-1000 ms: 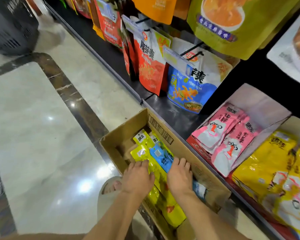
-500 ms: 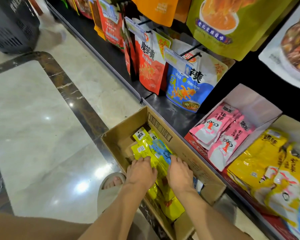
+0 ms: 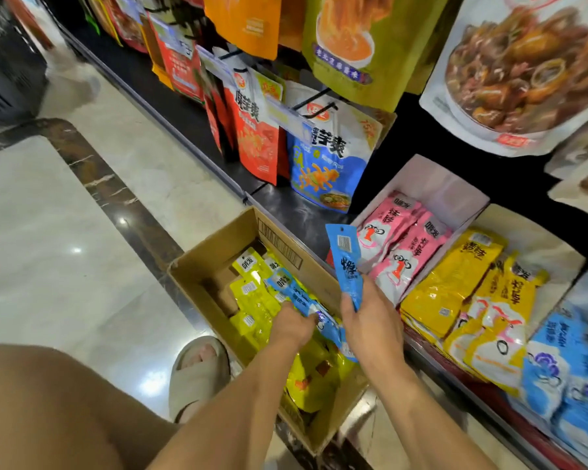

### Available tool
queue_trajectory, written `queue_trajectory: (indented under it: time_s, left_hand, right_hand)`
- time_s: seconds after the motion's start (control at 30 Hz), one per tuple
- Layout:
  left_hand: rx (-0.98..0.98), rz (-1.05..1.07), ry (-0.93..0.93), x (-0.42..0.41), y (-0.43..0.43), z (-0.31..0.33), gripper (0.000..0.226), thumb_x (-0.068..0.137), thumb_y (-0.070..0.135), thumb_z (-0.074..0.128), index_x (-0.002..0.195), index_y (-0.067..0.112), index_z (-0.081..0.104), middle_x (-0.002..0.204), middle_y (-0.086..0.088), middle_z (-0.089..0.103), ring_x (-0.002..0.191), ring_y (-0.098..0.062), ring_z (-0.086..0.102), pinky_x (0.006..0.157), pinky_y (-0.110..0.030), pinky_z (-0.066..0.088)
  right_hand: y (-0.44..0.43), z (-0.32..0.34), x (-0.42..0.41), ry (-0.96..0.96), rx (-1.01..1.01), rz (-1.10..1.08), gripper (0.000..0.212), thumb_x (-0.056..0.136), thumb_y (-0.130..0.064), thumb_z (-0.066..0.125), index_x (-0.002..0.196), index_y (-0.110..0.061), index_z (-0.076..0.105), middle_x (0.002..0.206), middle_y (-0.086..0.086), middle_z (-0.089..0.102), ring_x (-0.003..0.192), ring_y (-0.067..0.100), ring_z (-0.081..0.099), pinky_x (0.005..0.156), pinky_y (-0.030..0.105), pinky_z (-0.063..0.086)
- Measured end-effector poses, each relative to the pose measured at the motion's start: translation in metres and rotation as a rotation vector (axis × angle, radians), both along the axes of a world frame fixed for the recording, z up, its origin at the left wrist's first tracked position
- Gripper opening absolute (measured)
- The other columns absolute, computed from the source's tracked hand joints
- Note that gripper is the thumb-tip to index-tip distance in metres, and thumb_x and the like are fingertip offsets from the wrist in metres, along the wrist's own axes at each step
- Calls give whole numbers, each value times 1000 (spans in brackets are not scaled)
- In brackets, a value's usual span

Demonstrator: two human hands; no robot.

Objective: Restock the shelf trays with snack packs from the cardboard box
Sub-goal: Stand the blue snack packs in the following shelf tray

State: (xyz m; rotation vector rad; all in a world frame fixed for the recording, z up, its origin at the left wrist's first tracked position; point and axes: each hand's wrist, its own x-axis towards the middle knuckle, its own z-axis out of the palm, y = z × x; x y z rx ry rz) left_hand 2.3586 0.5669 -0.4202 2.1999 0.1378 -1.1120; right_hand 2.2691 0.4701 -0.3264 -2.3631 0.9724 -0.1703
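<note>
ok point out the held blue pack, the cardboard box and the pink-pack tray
held blue pack [image 3: 347, 262], head view, middle of its printed face
cardboard box [image 3: 286, 249], head view, barcoded side wall
pink-pack tray [image 3: 438, 184], head view, bare back wall

Shop aisle, hanging snack bags [image 3: 326, 154], price tags [image 3: 287, 113], shelf trays [image 3: 435, 184]

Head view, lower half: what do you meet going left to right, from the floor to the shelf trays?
sandal → cardboard box → pink snack packs → yellow snack packs → blue snack packs
</note>
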Motion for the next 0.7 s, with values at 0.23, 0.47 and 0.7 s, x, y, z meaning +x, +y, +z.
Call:
queue_trajectory:
  time_s: [0.23,0.47,0.7]
  left_hand:
    - [43,217,-29,6,-26,-52,76,71,44,84,126,4,49,119,-12,65,109,-33,64,90,-40,55]
    - [75,317,-109,9,-41,-76,76,60,45,87,114,9,48,101,-10,68,90,-28,69,79,-43,59]
    - [29,377,-70,5,-46,-56,33,77,22,76,103,8,63,100,-11,71,83,-28,67,71,-41,59]
  right_hand:
    - [-11,6,-15,-108,137,-132,38,99,-30,59,133,-12,52,122,11,65,113,30,62,86,49,55]
    - [-19,3,-11,-94,209,-180,34,100,-33,58,129,-18,53,124,5,65,114,23,61,86,42,56]
    - [-24,-1,-13,-96,264,-212,30,98,-33,59,124,-18,54,118,6,66,106,25,65,80,47,58]
